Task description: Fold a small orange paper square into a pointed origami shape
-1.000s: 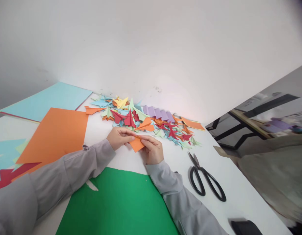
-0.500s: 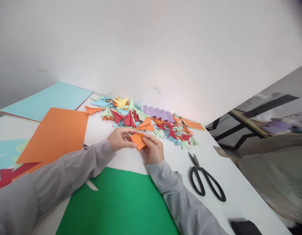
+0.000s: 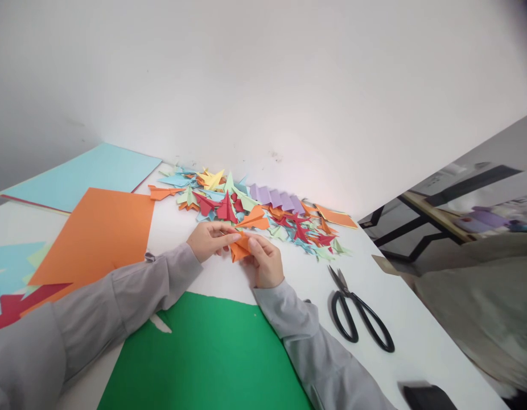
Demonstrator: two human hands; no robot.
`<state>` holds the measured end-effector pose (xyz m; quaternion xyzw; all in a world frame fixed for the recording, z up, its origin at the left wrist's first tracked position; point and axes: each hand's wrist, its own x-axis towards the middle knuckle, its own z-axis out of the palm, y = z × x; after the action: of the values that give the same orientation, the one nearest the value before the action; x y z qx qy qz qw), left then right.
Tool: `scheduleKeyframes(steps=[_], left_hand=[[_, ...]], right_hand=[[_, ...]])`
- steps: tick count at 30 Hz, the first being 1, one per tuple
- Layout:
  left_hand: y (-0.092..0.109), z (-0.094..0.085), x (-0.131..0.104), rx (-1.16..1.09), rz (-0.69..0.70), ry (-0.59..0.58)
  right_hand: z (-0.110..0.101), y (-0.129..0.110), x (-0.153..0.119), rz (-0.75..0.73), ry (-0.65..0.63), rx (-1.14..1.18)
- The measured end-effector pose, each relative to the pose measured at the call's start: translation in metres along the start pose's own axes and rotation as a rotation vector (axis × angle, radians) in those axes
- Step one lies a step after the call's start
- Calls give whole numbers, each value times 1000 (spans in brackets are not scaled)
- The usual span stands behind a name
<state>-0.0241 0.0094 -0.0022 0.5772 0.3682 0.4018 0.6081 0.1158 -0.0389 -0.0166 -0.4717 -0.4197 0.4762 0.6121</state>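
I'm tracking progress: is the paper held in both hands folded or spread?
Folded: the small orange paper shows angled flaps and creases.

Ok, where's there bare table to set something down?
The white tabletop is bare between its right edge and the scissors, and between the scissors and right hand. Crowded: along the wall, heaped with folded paper pieces; the left, with the orange sheet and light-blue sheet; the near middle, under the green sheet.

The left arm (image 3: pixel 118 302) and right arm (image 3: pixel 306 341) stretch forward and meet. The left grip (image 3: pixel 210 241) pinches, with its pointing finger out long. Close beside it, the right grip (image 3: pixel 267 262) pinches too, its thumb (image 3: pixel 255 248) facing left.
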Motion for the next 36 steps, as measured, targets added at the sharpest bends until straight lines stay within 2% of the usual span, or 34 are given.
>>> scheduleKeyframes(steps=[6,15,23,28,36], left_hand=[[3,2,0,-28,16,35],[-1,4,-2,-41,21,-14],[-2,5,-3,-23,72,34],[-1,6,-4,-5,92,-7],[-2,8,-7,15,104,18]], right_hand=[[3,-1,0,-34,-101,-13],[-1,7,2,-41,-25,-95],[2,6,1,-139,-45,-125],[1,7,1,-57,-27,-176],[2,4,0,-21,12,-143]])
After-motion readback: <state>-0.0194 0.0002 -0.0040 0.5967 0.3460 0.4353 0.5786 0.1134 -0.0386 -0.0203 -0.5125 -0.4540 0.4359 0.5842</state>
